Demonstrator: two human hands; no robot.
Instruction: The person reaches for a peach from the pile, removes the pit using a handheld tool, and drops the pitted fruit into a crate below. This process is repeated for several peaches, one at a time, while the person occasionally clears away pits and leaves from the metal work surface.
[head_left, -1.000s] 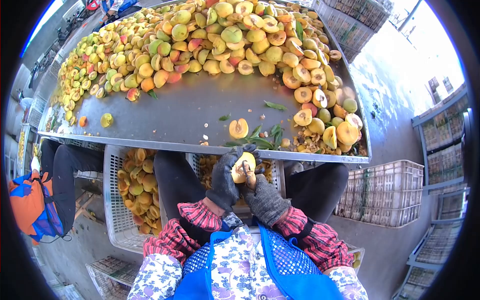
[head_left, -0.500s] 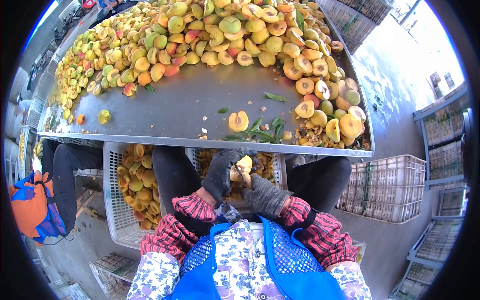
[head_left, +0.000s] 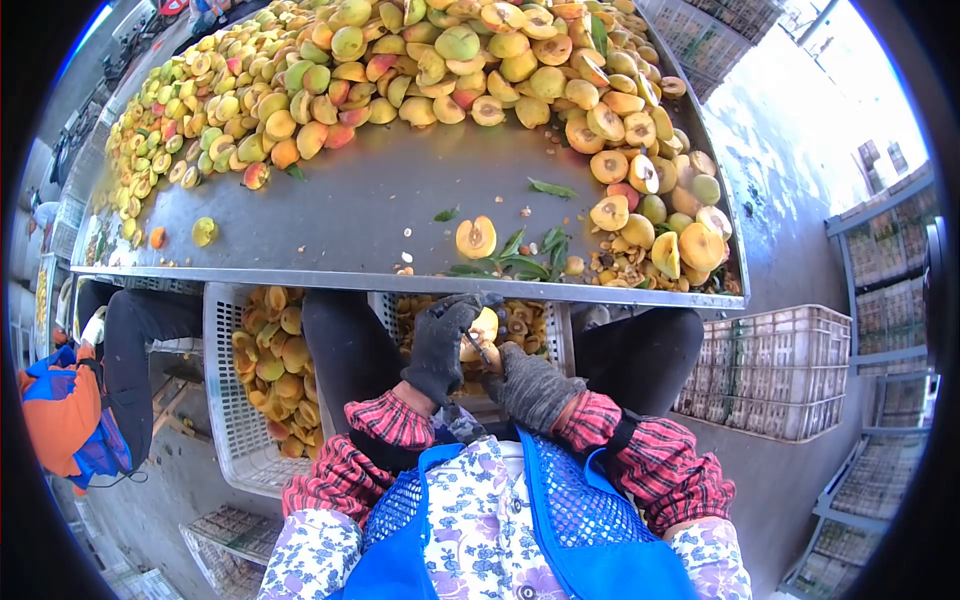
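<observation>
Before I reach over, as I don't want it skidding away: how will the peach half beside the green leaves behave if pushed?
The peach half would probably rock rather than roll far, since its cut face shows and its rounded back seems underneath. It may slide easily on the smooth-looking metal table.

Compared with a second ago, the left hand (head_left: 438, 348) sits drawn back a little from the surface (head_left: 350, 225) beyond it; the fruit half (head_left: 485, 325) in it shows less cut face; far to its left, a co-worker's pale glove (head_left: 94, 326) rests farther right, nearer the dark trouser leg (head_left: 128, 345)
</observation>
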